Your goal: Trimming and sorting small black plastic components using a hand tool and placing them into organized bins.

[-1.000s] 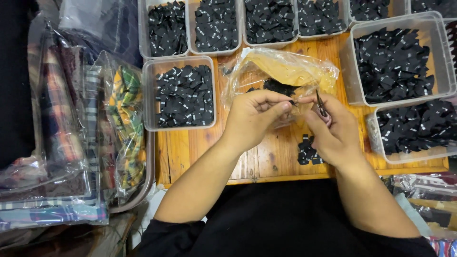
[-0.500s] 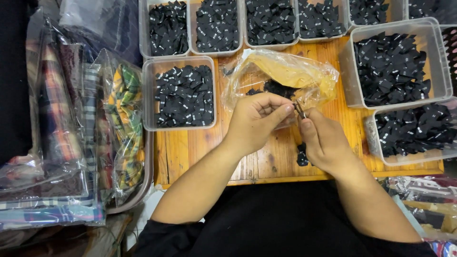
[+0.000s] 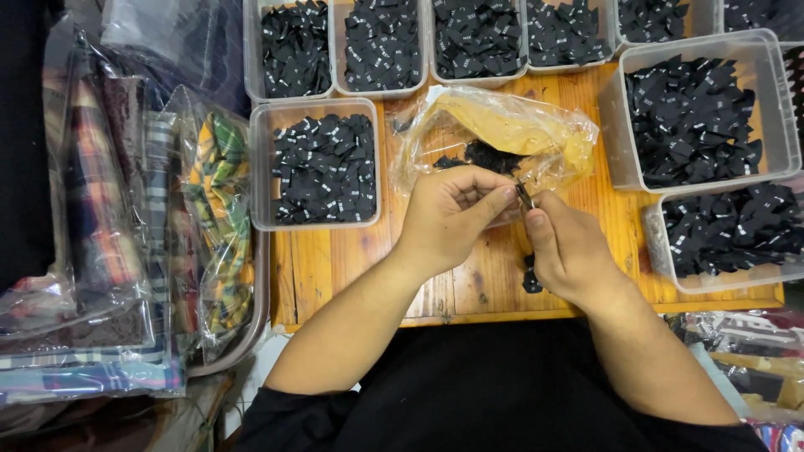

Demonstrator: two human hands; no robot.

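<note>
At the centre of the frame the left hand (image 3: 448, 219) pinches its thumb and forefinger closed on a small dark tab (image 3: 524, 195), a narrow piece whose long axis runs upward and slightly left. The right hand (image 3: 569, 251) meets it from lower right, thumb pressed against the same piece, fingers curled shut; how much of the tab each hand grips is hidden. Both hands touch it, so neither is nearer. Just below the right hand a few black labels (image 3: 532, 276) lie on the wooden board (image 3: 335, 268). Directly above the fingers lies a crumpled clear bag (image 3: 502, 130) with more black pieces inside. Clear tubs of black labels (image 3: 322, 167) ring the board at left, top and right.
</note>
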